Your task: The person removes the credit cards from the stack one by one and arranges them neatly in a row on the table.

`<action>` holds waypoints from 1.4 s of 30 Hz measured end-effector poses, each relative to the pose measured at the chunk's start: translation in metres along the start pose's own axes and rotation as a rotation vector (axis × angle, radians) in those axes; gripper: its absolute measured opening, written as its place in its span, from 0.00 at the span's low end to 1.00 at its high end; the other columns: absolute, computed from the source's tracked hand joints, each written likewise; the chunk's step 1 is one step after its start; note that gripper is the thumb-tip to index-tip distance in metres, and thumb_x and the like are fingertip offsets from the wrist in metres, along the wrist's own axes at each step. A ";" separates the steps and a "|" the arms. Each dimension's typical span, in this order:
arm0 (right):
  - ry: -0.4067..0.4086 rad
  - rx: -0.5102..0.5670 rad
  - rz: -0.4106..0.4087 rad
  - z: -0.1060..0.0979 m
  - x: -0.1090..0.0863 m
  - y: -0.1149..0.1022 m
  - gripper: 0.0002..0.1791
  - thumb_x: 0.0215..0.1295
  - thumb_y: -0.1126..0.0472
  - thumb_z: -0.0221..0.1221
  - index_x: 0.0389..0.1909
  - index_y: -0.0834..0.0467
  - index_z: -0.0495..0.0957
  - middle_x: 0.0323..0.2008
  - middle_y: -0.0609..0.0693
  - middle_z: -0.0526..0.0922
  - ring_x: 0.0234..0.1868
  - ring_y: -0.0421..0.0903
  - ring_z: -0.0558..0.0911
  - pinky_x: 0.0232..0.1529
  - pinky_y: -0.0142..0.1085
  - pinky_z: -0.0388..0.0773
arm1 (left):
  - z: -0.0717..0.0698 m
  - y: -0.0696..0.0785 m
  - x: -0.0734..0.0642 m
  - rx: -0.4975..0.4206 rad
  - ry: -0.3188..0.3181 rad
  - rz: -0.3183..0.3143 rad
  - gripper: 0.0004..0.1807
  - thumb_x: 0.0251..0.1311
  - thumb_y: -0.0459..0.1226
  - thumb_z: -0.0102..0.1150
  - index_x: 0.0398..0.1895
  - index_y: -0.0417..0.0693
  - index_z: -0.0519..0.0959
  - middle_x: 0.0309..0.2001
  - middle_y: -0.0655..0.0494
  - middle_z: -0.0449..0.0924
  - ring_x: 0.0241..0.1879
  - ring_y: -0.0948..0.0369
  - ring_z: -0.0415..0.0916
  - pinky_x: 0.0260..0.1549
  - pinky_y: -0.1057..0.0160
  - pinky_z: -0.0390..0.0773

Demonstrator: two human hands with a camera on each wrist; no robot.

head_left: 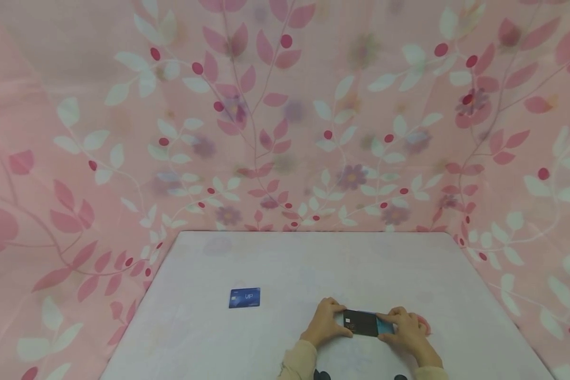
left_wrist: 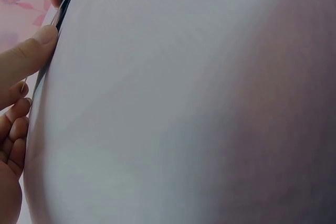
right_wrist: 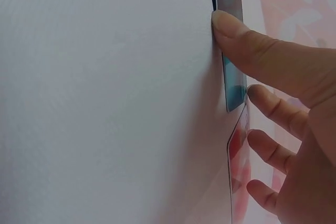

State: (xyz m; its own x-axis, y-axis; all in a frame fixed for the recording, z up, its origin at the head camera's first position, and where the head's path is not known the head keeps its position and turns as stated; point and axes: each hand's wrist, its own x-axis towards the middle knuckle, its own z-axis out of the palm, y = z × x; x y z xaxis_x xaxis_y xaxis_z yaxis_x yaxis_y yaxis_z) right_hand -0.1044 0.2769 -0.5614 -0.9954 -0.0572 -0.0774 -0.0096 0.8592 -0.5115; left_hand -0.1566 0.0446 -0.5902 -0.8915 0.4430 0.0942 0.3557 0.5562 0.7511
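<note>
A black card [head_left: 360, 323] with a chip and "VIP" lettering is pinched at its left end between the thumb and fingers of my left hand [head_left: 324, 323]. At its right end, a teal-blue card [head_left: 385, 325] sticks out from beneath it. My right hand [head_left: 407, 331] holds these two cards, thumb on the near edge and fingers on the far edge. A red-pink card [right_wrist: 240, 163] lies beside the teal one, partly hidden under the right hand in the head view. In the left wrist view, the left thumb [left_wrist: 26, 56] presses along the dark card edge.
A blue VIP card [head_left: 244, 297] lies flat on the white table [head_left: 209, 343], left of the hands. Pink floral cloth [head_left: 285, 132] hangs behind and along both sides of the table. Two small dark objects show at the bottom edge, between the forearms.
</note>
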 end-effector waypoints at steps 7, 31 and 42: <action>-0.005 0.002 0.020 -0.003 0.000 -0.005 0.31 0.37 0.51 0.73 0.48 0.53 0.82 0.45 0.56 0.72 0.44 0.58 0.67 0.41 0.59 0.59 | -0.002 -0.002 0.000 0.019 0.029 0.033 0.32 0.27 0.43 0.81 0.43 0.41 0.83 0.35 0.59 0.74 0.38 0.67 0.65 0.43 0.69 0.72; -0.012 -0.046 0.016 0.010 0.015 -0.011 0.34 0.32 0.49 0.75 0.48 0.53 0.82 0.43 0.53 0.73 0.44 0.57 0.67 0.41 0.58 0.61 | -0.007 -0.008 0.000 0.027 0.013 -0.007 0.33 0.27 0.44 0.80 0.44 0.44 0.83 0.33 0.63 0.69 0.36 0.69 0.60 0.41 0.70 0.69; -0.019 -0.050 0.028 0.011 0.014 -0.009 0.34 0.33 0.46 0.75 0.48 0.51 0.83 0.43 0.51 0.72 0.43 0.56 0.67 0.41 0.57 0.61 | -0.007 -0.012 -0.003 0.014 0.025 0.012 0.32 0.28 0.42 0.80 0.44 0.43 0.83 0.34 0.61 0.70 0.37 0.67 0.61 0.40 0.69 0.70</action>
State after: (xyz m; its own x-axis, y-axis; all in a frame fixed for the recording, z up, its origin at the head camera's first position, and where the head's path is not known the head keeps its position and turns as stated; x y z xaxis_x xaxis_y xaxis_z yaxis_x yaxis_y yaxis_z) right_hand -0.1177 0.2629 -0.5675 -0.9933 -0.0424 -0.1075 0.0126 0.8849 -0.4655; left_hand -0.1606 0.0317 -0.5950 -0.8937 0.4324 0.1197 0.3705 0.5607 0.7405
